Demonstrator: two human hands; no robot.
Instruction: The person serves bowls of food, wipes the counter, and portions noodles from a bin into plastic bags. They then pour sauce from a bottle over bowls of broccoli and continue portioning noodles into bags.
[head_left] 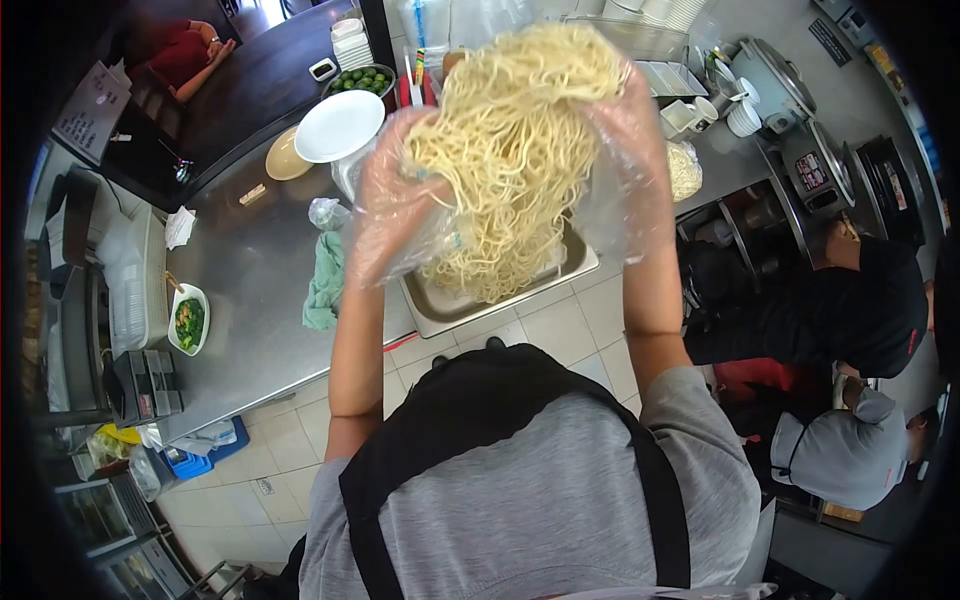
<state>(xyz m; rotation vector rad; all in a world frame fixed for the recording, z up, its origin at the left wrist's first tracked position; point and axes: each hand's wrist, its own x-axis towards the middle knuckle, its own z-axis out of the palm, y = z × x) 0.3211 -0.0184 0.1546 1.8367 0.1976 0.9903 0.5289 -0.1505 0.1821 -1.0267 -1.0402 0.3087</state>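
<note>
A large tangle of pale yellow noodles point(520, 130) hangs between my two hands, with strands trailing down to a rectangular metal pan point(450, 318). My left hand point(395, 205), in a clear plastic glove, grips the noodles from the left side. On the right, my right hand point(632, 140), gloved the same way, is closed on the upper part of the bundle; its fingertips are partly hidden by strands. More noodles lie in the pan below, and the bundle covers most of the pan's far side.
On the steel counter point(250, 330) are a green cloth point(325, 280), a white plate point(340, 126), a beige plate point(287, 155) and a bowl of green limes point(362, 80). A dish of greens point(188, 320) stands far left. Two people point(850, 300) work at right, near a large cooker point(775, 85).
</note>
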